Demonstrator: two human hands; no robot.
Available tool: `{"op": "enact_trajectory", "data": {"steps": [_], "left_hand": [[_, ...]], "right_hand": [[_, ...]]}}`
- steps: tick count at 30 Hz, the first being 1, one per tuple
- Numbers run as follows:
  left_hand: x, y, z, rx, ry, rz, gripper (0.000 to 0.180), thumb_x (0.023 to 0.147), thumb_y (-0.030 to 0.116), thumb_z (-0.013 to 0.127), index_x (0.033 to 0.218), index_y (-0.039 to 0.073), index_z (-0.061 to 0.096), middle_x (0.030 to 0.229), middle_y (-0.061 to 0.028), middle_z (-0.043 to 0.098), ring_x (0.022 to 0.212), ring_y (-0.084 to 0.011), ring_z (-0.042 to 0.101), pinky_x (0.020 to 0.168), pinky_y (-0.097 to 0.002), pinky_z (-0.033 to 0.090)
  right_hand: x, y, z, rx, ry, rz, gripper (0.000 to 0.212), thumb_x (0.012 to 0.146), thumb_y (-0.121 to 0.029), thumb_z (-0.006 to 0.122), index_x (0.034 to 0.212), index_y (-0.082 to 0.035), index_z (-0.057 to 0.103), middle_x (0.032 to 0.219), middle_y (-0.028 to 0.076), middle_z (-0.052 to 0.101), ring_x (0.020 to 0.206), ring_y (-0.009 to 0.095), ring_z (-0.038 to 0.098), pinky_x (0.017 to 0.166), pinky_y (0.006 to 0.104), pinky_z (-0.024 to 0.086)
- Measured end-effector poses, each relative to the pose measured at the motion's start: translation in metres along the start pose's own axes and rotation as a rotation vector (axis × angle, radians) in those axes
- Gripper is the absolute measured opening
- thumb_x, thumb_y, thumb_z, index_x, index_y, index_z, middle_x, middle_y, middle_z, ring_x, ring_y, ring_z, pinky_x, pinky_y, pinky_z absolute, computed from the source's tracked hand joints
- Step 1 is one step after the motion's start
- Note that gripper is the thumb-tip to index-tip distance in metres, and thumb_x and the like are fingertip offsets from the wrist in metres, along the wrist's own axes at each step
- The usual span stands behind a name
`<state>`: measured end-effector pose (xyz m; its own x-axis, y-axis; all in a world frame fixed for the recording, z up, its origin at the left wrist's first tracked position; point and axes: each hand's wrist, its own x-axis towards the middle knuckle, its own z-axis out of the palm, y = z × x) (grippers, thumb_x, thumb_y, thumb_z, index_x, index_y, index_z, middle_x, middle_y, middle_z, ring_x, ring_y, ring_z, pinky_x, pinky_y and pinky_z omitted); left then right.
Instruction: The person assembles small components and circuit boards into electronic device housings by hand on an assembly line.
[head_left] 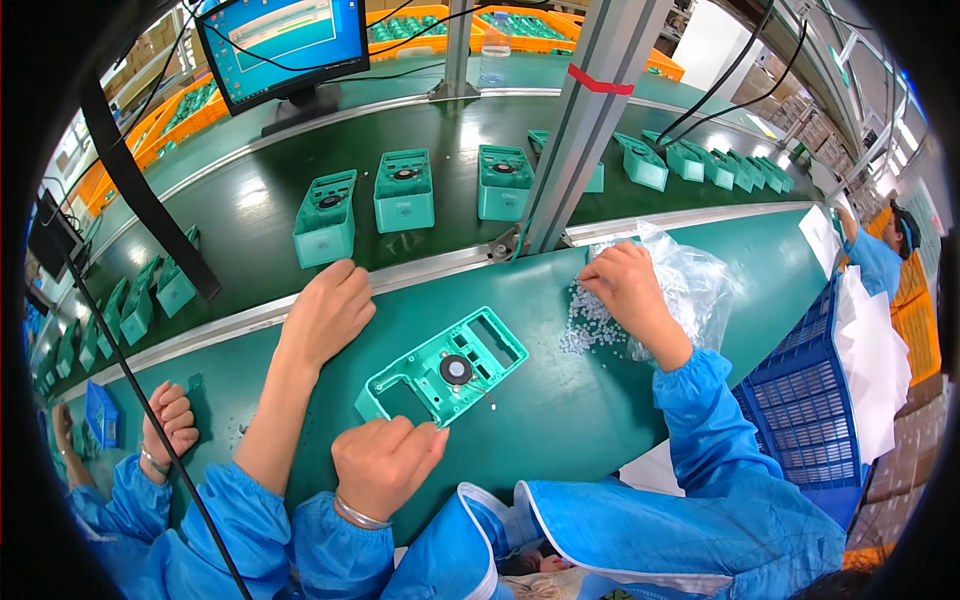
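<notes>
My left hand (385, 465), with a bracelet at the wrist, is closed, thumb and finger at the near edge of a green plastic housing (425, 378). The housing lies open side up on the green bench, with a round black speaker (456, 370) and a short wire inside. Over at the right, my right hand (628, 290) is pinched above a heap of small pale plastic pieces (590, 325); what sits between its fingertips is too small to make out. Beside that hand, a clear plastic bag (690, 280) holds more of the pieces.
A co-worker's hand (325, 315) reaches in from the left, beyond the housing. Green housings (405, 200) stand along the dark conveyor belt (265, 215) behind the bench. A metal post (590, 130) rises at the bench's far edge. To the right is a blue crate (800, 400).
</notes>
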<state>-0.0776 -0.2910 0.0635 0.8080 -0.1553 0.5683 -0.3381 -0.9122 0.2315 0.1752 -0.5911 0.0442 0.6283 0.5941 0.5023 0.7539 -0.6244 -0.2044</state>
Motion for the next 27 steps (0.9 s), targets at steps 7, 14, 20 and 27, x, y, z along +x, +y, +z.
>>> {"op": "enact_trajectory", "data": {"steps": [7,14,20,27], "left_hand": [[-0.001,-0.002,0.002,-0.027,0.011,-0.011,0.016,0.074,0.016,0.085,0.08,0.012,0.072,0.063,-0.0006,0.05,0.049,-0.0176,0.053,0.044,-0.0339,0.038],[-0.001,-0.001,0.0,-0.032,-0.006,-0.022,0.016,0.075,0.017,0.086,0.08,0.012,0.072,0.064,-0.0006,0.05,0.05,-0.0173,0.053,0.045,-0.0338,0.038],[0.001,0.003,-0.005,-0.05,-0.047,-0.06,0.012,0.074,0.012,0.085,0.078,0.01,0.074,0.064,-0.0031,0.058,0.052,-0.0219,0.057,0.047,-0.0376,0.042],[0.002,0.004,-0.003,-0.048,-0.022,-0.036,0.012,0.074,0.012,0.085,0.077,0.01,0.074,0.063,-0.003,0.058,0.052,-0.0218,0.057,0.046,-0.0373,0.041]], "right_hand": [[0.008,-0.001,0.008,-0.032,0.02,-0.078,0.011,0.075,-0.01,0.08,0.082,-0.014,0.073,0.085,0.0,0.066,0.095,0.024,0.06,0.093,0.0403,0.044],[0.01,-0.003,0.009,-0.09,0.002,-0.132,0.011,0.075,-0.01,0.079,0.084,-0.012,0.073,0.087,0.0,0.066,0.097,0.024,0.06,0.093,0.0403,0.044],[0.01,-0.011,0.006,-0.17,0.009,-0.2,0.01,0.074,-0.006,0.074,0.08,-0.014,0.072,0.085,0.0,0.064,0.095,0.024,0.06,0.093,0.0397,0.044],[0.009,-0.011,0.006,-0.196,0.014,-0.216,0.01,0.074,-0.005,0.071,0.08,-0.013,0.068,0.083,0.001,0.061,0.095,0.024,0.059,0.092,0.0392,0.044]]}}
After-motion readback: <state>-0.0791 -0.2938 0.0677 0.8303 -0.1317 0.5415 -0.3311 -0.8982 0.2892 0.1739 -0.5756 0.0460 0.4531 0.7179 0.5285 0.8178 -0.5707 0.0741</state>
